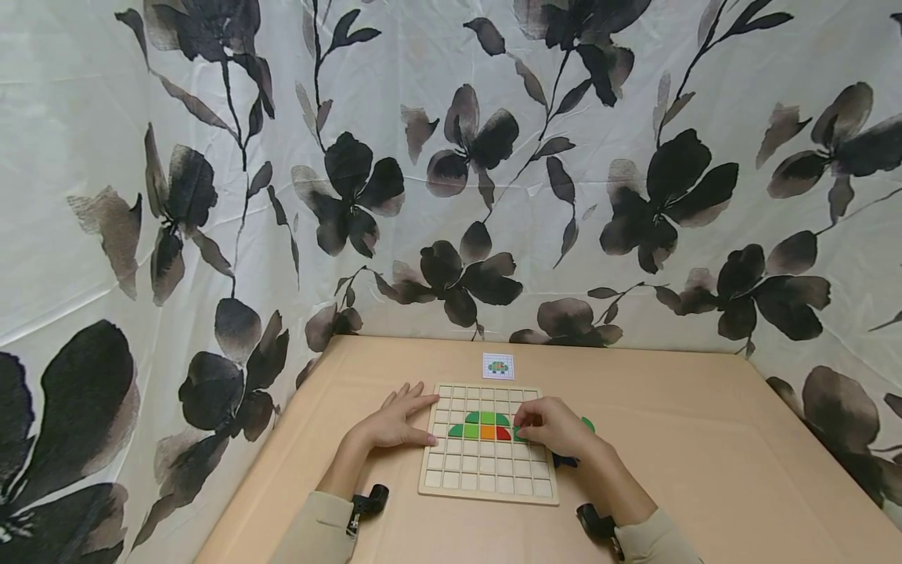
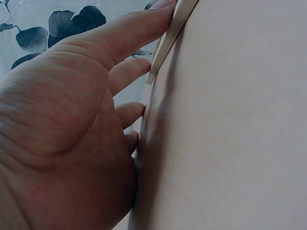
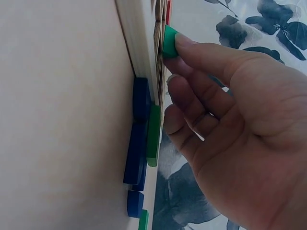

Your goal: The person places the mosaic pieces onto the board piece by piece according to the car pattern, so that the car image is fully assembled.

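Wooden grid board (image 1: 486, 478) on table (image 1: 705, 470) | left hand (image 1: 395, 423) laid flat, fingers straight, steadying left edge | right hand (image 1: 557, 427) pinching green piece (image 3: 169, 42) at row's right end | risk: piece may be tilted, jammed crooked in cell | loose blue pieces (image 3: 136, 148) by right edge could be knocked.

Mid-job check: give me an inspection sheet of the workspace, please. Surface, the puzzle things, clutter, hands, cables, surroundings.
Surface: tan table, flat.
Job's things: wooden grid board with green, orange and red pieces set in its middle rows; small pattern card lies behind the board.
Clutter: loose blue pieces and green pieces beside the board's right edge.
Hands: left hand rests flat on the table, fingertips at the board's left edge; right hand pinches a green piece at the board.
Cables: nothing seen.
Surroundings: white curtain with dark flower print on all sides.
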`<action>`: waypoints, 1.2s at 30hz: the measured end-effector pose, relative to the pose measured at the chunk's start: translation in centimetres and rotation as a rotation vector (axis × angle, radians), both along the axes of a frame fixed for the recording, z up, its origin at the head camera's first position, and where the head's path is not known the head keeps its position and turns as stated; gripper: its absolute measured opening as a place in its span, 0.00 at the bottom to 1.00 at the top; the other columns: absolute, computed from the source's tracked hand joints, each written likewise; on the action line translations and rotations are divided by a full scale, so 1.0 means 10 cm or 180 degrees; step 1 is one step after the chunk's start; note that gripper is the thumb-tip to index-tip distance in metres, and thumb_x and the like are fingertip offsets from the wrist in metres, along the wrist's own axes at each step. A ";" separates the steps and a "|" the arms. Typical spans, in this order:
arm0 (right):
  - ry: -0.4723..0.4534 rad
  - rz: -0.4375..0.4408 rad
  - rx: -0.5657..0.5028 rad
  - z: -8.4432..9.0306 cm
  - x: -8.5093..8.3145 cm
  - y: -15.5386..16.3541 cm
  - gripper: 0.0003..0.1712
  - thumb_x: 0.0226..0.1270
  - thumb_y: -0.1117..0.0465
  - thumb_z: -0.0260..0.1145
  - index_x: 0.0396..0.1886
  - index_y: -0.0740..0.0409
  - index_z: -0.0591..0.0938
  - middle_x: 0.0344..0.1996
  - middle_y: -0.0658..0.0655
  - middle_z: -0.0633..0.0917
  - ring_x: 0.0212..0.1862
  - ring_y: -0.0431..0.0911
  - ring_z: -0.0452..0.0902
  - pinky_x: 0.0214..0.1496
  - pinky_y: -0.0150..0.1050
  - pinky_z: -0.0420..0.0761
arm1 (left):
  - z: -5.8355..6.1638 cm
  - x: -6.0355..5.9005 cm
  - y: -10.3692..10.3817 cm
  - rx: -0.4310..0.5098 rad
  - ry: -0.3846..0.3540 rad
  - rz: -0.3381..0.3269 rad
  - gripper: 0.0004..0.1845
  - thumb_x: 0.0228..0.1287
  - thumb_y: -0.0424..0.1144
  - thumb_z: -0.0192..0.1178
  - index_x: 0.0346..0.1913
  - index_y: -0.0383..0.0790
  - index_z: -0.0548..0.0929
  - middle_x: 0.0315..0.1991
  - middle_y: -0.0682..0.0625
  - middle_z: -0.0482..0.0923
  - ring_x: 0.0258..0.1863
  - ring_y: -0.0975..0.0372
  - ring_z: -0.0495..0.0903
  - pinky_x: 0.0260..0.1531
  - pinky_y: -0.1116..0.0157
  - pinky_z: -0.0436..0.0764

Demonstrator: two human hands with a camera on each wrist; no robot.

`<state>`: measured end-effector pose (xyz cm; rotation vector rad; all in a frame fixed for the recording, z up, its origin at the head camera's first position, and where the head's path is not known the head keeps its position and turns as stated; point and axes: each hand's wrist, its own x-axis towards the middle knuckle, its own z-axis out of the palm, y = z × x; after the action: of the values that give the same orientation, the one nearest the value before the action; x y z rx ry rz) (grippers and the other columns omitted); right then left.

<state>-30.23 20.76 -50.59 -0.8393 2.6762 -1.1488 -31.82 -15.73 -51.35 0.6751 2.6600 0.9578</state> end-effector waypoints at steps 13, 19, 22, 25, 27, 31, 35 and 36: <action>0.0182 -0.0103 0.0161 -0.01 0.02 0.03 0.08 0.61 0.63 0.79 0.41 0.55 0.92 0.35 0.46 0.89 0.34 0.36 0.75 0.36 0.30 0.78 | 0.00 -0.01 0.01 -0.0001 0.0011 -0.0016 0.46 0.57 0.59 0.75 0.78 0.51 0.70 0.84 0.35 0.47 0.84 0.37 0.37 0.81 0.38 0.34; 0.0177 -0.0147 0.0216 -0.01 0.01 0.03 0.06 0.61 0.61 0.79 0.39 0.53 0.93 0.36 0.46 0.89 0.38 0.36 0.78 0.38 0.30 0.79 | -0.03 -0.03 0.01 -0.0031 0.0041 -0.0014 0.46 0.57 0.59 0.75 0.78 0.52 0.70 0.84 0.36 0.46 0.84 0.38 0.37 0.81 0.38 0.35; 0.0193 -0.0132 0.0206 0.01 0.01 0.04 0.07 0.61 0.60 0.79 0.39 0.53 0.94 0.37 0.46 0.90 0.41 0.38 0.81 0.40 0.31 0.81 | -0.03 -0.04 0.00 -0.0044 0.0052 -0.0026 0.46 0.57 0.59 0.75 0.78 0.52 0.70 0.84 0.36 0.46 0.84 0.38 0.37 0.81 0.38 0.35; 0.0173 -0.0115 0.0193 0.01 0.01 0.05 0.08 0.63 0.59 0.78 0.41 0.53 0.93 0.39 0.46 0.91 0.42 0.39 0.81 0.40 0.31 0.81 | -0.02 -0.03 0.00 -0.0049 0.0052 -0.0040 0.46 0.57 0.59 0.75 0.78 0.51 0.70 0.84 0.35 0.46 0.84 0.38 0.36 0.81 0.38 0.34; 0.0135 -0.0130 0.0170 0.01 0.01 0.06 0.09 0.65 0.58 0.77 0.43 0.53 0.93 0.38 0.46 0.90 0.39 0.39 0.79 0.37 0.31 0.80 | -0.01 -0.03 0.00 -0.0038 0.0059 -0.0051 0.46 0.57 0.58 0.75 0.77 0.49 0.71 0.84 0.34 0.46 0.84 0.37 0.37 0.81 0.37 0.35; 0.0037 -0.0239 0.0061 0.00 -0.01 0.12 0.10 0.68 0.58 0.74 0.46 0.54 0.92 0.35 0.44 0.87 0.34 0.41 0.74 0.32 0.31 0.75 | 0.00 -0.02 0.00 -0.0044 0.0055 -0.0060 0.46 0.57 0.57 0.75 0.77 0.48 0.71 0.84 0.33 0.47 0.84 0.36 0.38 0.81 0.37 0.36; -0.0027 -0.0430 -0.0006 0.01 -0.02 0.22 0.11 0.69 0.57 0.74 0.47 0.54 0.91 0.33 0.45 0.85 0.36 0.44 0.74 0.34 0.31 0.75 | 0.00 -0.01 0.00 -0.0034 0.0034 -0.0047 0.46 0.58 0.57 0.75 0.78 0.49 0.70 0.84 0.34 0.46 0.84 0.37 0.37 0.81 0.38 0.35; -0.0067 -0.0497 -0.0015 0.01 -0.02 0.24 0.11 0.68 0.57 0.74 0.48 0.55 0.91 0.33 0.46 0.85 0.37 0.45 0.74 0.35 0.31 0.75 | 0.00 -0.01 0.00 -0.0038 0.0025 -0.0041 0.46 0.58 0.57 0.75 0.78 0.49 0.70 0.84 0.34 0.46 0.84 0.37 0.37 0.82 0.39 0.34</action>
<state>-30.46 23.21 -50.45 -0.6241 2.7642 -1.1888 -31.92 -15.71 -51.32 0.6939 2.6629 0.9371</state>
